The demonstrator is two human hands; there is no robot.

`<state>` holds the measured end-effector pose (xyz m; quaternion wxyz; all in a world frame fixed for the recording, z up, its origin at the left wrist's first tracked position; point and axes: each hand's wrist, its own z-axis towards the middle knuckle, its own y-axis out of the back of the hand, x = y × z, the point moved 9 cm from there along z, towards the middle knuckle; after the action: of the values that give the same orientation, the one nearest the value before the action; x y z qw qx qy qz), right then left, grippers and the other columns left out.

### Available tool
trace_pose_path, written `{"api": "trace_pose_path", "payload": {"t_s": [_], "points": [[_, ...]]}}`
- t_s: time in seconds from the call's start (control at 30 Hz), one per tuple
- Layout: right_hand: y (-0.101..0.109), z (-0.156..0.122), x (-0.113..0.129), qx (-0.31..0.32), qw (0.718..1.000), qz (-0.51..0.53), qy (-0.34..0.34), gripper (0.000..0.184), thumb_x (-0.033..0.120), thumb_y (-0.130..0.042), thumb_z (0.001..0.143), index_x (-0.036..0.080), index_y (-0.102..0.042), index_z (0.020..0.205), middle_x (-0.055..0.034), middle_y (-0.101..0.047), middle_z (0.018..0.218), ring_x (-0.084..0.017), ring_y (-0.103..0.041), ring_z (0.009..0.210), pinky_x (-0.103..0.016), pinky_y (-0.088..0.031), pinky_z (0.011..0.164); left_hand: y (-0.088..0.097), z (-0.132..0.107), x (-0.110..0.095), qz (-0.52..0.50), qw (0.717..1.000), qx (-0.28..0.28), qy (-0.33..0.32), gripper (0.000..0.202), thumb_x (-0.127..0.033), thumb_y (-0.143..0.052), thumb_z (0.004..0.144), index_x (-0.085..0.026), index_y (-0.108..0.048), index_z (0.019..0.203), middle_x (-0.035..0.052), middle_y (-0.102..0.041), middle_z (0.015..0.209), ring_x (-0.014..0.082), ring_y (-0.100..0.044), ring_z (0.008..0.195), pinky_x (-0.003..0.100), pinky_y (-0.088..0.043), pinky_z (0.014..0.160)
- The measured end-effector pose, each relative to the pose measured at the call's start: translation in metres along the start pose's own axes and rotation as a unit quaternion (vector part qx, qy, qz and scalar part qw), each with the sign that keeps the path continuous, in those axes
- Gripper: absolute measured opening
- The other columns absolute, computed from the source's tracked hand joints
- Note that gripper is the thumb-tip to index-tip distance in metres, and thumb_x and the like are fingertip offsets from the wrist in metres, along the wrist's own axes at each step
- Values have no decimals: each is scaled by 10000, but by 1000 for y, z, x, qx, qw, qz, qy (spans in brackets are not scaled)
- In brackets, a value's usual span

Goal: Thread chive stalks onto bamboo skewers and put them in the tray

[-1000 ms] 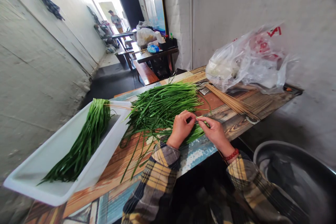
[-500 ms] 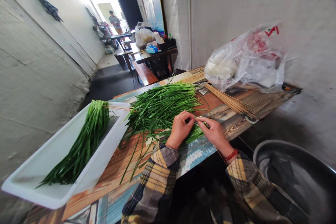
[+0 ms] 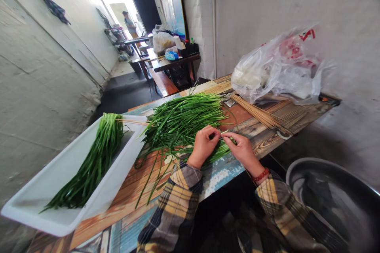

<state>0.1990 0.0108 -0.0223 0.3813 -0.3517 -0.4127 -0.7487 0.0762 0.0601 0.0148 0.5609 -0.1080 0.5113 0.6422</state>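
My left hand (image 3: 204, 144) and my right hand (image 3: 242, 148) meet over the near end of a loose pile of green chives (image 3: 181, 120) on the wooden table (image 3: 261, 140). Both hands are closed in a pinch on a few chive stalks, and a thin bamboo skewer shows between the fingertips. A white tray (image 3: 38, 201) at the left holds chives threaded on skewers (image 3: 95, 162), their stick ends poking over the tray's far edge. A bundle of bare bamboo skewers (image 3: 261, 115) lies right of the pile.
A clear plastic bag (image 3: 279, 69) with red print sits at the table's far right by the wall. A large metal basin (image 3: 335, 197) stands low at the right. Further tables and a bench fill the corridor behind, where a person (image 3: 130, 23) stands in the doorway.
Hardly anything has moved. My fingers shift slightly on the chive stalks, and the view drifts a little.
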Motion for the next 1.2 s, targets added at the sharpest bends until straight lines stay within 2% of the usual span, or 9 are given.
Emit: {"api": "trace_pose_path", "payload": {"t_s": [0.43, 0.63, 0.9, 1.1, 1.13, 1.2], "points": [[-2, 0, -4, 11, 1000, -16, -13, 247, 343, -502, 865, 195, -693, 919, -57, -727, 912, -212, -670, 857, -330, -500, 784, -2, 0, -7, 17, 999, 17, -27, 149, -82, -553, 767, -172, -648, 694, 8, -624, 695, 117, -570, 674, 225, -427, 650], [1, 0, -8, -2, 999, -7, -31, 370, 322, -524, 851, 188, -566, 1193, -45, -686, 931, -154, -599, 712, -284, -471, 696, -7, -1, -12, 28, 998, 47, -43, 137, -100, -557, 784, -174, -644, 708, 14, -635, 727, 121, -576, 698, 231, -430, 675], [0, 0, -10, -2, 1000, -12, -29, 244, 348, -516, 856, 208, -599, 1036, -39, -677, 944, -159, -587, 739, -283, -450, 697, -7, -2, -9, 45, 997, 47, -29, 144, -88, -551, 769, -182, -660, 749, 16, -644, 738, 127, -582, 700, 236, -434, 674], [2, -1, -9, -1, 999, -24, -44, 203, 385, -500, 862, 208, -584, 914, -27, -668, 813, -167, -613, 705, -273, -457, 646, -12, -3, -16, 55, 994, 88, -42, 180, -82, -537, 765, -194, -678, 760, 23, -667, 782, 144, -601, 763, 251, -449, 715], [2, -1, -9, -2, 999, -24, -48, 205, 391, -498, 863, 208, -581, 899, -25, -664, 795, -168, -616, 700, -269, -458, 638, -9, -2, -15, 48, 995, 80, -42, 187, -80, -533, 767, -194, -681, 775, 24, -668, 791, 144, -602, 773, 253, -453, 726], [3, -1, -7, -5, 999, -24, -44, 210, 399, -501, 860, 205, -580, 875, -22, -658, 782, -167, -616, 704, -266, -459, 650, 5, 1, -9, 29, 999, 26, -25, 205, -83, -513, 788, -191, -683, 828, 30, -665, 819, 142, -600, 794, 255, -459, 740]]}}
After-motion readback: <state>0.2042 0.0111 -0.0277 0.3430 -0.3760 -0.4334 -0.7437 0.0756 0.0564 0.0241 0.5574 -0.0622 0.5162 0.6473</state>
